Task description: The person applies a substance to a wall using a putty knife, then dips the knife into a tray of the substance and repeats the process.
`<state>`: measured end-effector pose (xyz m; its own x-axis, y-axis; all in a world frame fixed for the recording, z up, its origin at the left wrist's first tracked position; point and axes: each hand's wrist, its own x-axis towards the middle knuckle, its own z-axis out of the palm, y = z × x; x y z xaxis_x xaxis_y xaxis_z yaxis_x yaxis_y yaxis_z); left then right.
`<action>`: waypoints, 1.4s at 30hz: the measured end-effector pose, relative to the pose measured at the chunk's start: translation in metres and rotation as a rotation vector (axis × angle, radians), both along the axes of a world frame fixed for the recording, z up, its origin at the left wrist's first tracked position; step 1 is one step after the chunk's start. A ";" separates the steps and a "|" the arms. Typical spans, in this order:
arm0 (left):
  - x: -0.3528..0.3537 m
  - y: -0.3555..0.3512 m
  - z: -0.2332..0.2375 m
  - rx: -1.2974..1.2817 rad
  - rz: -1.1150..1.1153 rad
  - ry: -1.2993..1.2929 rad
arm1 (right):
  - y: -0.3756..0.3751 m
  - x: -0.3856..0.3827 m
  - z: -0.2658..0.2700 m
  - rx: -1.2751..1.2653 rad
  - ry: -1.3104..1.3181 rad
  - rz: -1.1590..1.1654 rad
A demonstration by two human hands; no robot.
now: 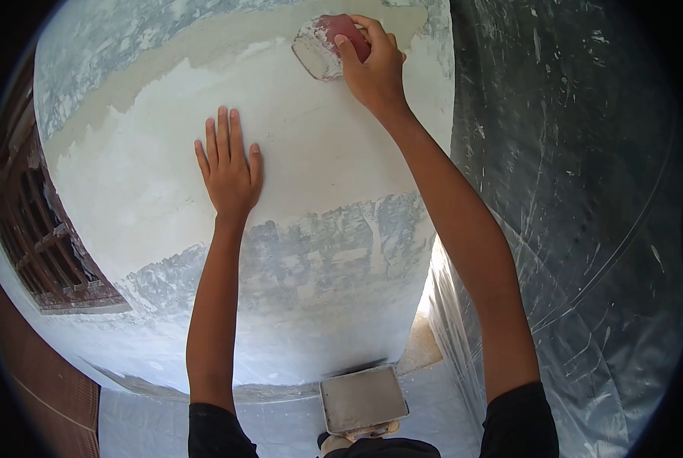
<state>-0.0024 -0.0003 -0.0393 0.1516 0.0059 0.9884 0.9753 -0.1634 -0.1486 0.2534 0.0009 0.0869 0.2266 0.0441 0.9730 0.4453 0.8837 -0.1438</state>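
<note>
My right hand (pixel 376 69) is closed around a reddish putty scraper (pixel 347 34), held near the top of the wall. Pale wet filler is smeared thickly over the scraper's left side, and its working edge appears to be against the surface. Fingers spread, my left hand (pixel 231 169) lies flat on the smooth whitish band of the wall (pixel 311 145), lower and to the left of the scraper. Above and below that band, the wall is a patchy blue-grey.
A shallow rectangular tray (pixel 368 424) of grey paste sits low in front of me. Dark plastic sheeting (pixel 586 191) hangs on the right, splashed with white. At left is a brown wooden window grille (pixel 48 237). Pale sheeting (pixel 280 427) covers the floor.
</note>
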 end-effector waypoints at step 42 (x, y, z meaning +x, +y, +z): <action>0.000 -0.003 -0.001 0.019 -0.008 -0.021 | 0.004 0.020 0.020 -0.080 0.125 -0.035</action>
<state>-0.0020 -0.0033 -0.0408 0.1309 -0.0143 0.9913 0.9770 -0.1681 -0.1315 0.2737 0.0047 0.1074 0.3484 0.1101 0.9309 0.4502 0.8514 -0.2692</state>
